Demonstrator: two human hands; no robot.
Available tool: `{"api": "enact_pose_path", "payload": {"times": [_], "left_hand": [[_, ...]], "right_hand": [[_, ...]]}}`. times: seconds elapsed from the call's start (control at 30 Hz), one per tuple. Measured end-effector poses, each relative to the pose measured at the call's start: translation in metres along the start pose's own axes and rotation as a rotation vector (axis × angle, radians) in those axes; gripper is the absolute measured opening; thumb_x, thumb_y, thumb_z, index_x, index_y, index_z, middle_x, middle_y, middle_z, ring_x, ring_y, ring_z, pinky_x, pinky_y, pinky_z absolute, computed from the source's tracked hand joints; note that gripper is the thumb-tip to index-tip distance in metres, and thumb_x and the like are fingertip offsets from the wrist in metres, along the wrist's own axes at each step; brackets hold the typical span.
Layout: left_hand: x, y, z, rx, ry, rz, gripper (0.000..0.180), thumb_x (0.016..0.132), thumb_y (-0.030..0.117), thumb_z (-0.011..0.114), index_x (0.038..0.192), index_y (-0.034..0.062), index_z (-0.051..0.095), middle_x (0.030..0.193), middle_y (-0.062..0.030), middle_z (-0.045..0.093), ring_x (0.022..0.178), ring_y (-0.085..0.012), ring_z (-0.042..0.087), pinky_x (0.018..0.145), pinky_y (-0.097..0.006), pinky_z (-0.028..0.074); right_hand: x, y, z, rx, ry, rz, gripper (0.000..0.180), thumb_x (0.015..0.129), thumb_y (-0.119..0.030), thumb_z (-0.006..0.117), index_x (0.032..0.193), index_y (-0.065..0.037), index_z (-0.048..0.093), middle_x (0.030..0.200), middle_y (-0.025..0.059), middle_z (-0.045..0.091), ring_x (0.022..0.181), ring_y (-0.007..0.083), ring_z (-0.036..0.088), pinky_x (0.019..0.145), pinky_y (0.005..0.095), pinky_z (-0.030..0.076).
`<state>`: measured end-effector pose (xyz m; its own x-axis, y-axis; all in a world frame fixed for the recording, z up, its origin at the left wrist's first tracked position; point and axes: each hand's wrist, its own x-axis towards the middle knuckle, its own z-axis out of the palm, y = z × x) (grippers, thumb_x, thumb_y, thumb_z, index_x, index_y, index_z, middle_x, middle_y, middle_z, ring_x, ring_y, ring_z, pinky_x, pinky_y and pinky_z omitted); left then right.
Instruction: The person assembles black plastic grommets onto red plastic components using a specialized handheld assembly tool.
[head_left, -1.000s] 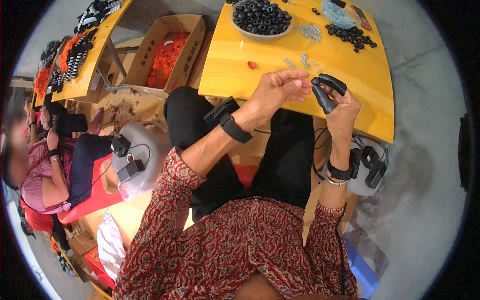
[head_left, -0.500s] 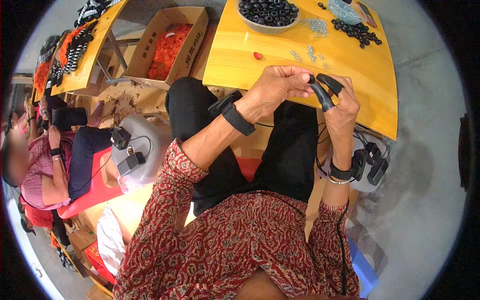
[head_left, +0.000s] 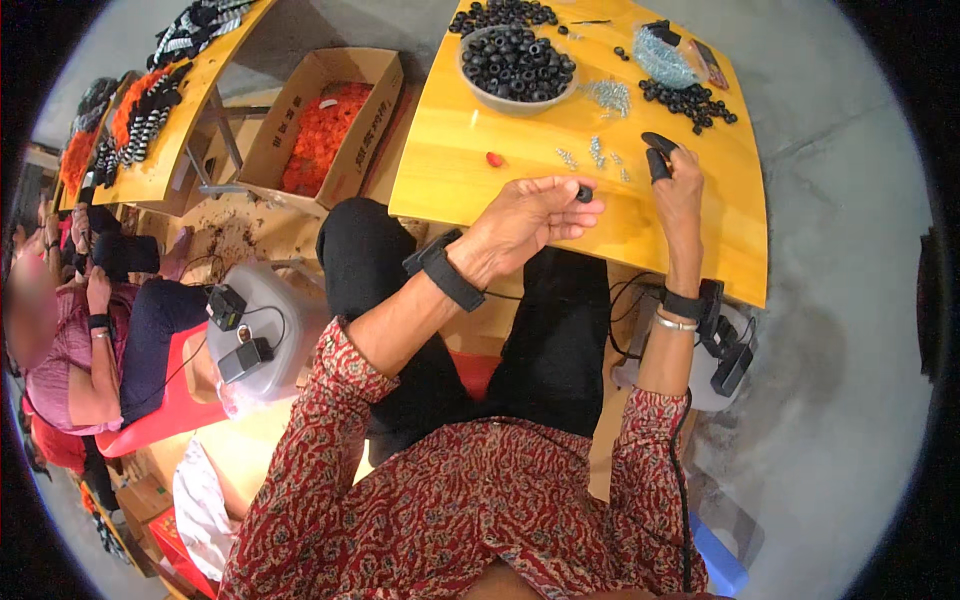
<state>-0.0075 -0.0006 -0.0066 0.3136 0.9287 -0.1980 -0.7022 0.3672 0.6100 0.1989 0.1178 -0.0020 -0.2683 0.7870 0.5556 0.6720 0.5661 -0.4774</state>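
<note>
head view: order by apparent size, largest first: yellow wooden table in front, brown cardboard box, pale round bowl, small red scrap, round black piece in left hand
1. Yellow table
2. Cardboard box
3. Bowl
4. Red scrap, black piece: too alike to rank

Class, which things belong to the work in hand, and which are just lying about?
Likely in the work:
small black piece in the left hand
black finger covers on the right hand
bowl of black pieces
silvery pieces on the yellow table

Probably lying about:
red scrap
cardboard box of orange material
white cloth
</note>
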Motion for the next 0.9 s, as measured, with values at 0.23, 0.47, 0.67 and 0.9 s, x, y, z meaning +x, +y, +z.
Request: {"api": "enact_pose_path", "payload": {"times": [0.23,0.47,0.67,0.9], "left_hand": [[0.003,0.0,0.0,0.011,0.011,-0.026,0.031,0.092,0.021,0.055,0.114,0.0001,0.058,0.1,-0.0128,0.066,0.084,-0.0154,0.065,0.075,-0.026,0.052],[0.006,-0.001,0.002,0.023,-0.011,-0.037,0.031,0.092,0.022,0.055,0.114,0.0006,0.058,0.1,-0.0122,0.066,0.084,-0.0147,0.064,0.076,-0.026,0.051],[0.005,-0.002,0.0,0.017,-0.004,-0.037,0.031,0.092,0.021,0.055,0.115,0.0006,0.057,0.101,-0.0125,0.066,0.085,-0.0147,0.064,0.076,-0.026,0.051],[0.004,0.0,0.002,0.007,0.003,-0.044,0.03,0.092,0.02,0.055,0.115,0.0008,0.057,0.101,-0.0124,0.066,0.086,-0.0146,0.064,0.076,-0.026,0.051]], "right_hand": [[0.028,0.016,0.029,-0.081,-0.1,-0.037,0.015,0.071,0.006,0.053,0.084,0.004,0.06,0.085,0.0186,0.056,0.084,0.0368,0.049,0.075,0.04,0.042],[0.037,0.025,0.046,-0.105,-0.085,-0.151,0.015,0.068,0.007,0.055,0.083,0.005,0.059,0.087,0.0179,0.056,0.085,0.0376,0.05,0.078,0.0403,0.043],[0.039,0.034,0.04,0.118,-0.038,-0.041,0.017,0.071,0.006,0.056,0.086,0.002,0.063,0.083,0.0189,0.056,0.069,0.0353,0.052,0.063,0.0355,0.044],[0.033,0.023,0.033,0.13,-0.121,-0.071,0.021,0.075,-0.004,0.065,0.096,-0.006,0.069,0.091,0.0135,0.059,0.086,0.0312,0.054,0.075,0.0354,0.044]]}}
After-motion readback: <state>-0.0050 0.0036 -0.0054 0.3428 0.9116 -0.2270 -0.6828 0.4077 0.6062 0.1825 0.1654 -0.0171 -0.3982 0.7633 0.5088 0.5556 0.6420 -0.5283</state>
